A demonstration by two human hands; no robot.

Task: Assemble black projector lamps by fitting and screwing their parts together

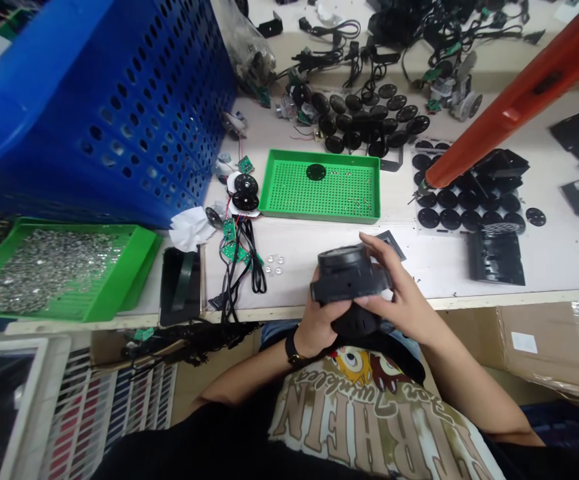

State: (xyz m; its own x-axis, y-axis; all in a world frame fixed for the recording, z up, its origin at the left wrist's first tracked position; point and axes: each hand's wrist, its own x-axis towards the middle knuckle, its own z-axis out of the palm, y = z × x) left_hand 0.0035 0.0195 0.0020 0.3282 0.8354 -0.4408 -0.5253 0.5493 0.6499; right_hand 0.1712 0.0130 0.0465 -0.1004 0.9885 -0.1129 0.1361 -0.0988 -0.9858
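On my feed the counter point(319, 263) runs across the frame, with a blue perforated crate point(99, 100) looming at upper left and an orange tube point(519, 100) cutting in at upper right. Below the crate, at lower left, a green tray point(139, 257) is heaped with small silvery parts. A second green tray point(289, 193) sits mid-frame, holding one black disc point(315, 172) and a few tiny pins.

The black housing point(349, 277) is at lower centre, lifted in the hands just over the counter's front edge, close to the person's chest. The left hand point(317, 320), with a watch on its wrist, cups it from below and the side. The right hand point(389, 280) wraps over from the other side, its fingers point(374, 247) curled onto the top. Neither hand is spread: both close on the housing from opposite sides.

That two-sided hold looks right to me, since it supports the weight from underneath and leaves the round top in view. I'd keep the pressure even so the housing doesn't twist.

Farther out, black discs point(449, 217) lie in rows at right. Cables and green circuit boards point(234, 230) sit left of the hands, beside a few clear rings point(274, 263).
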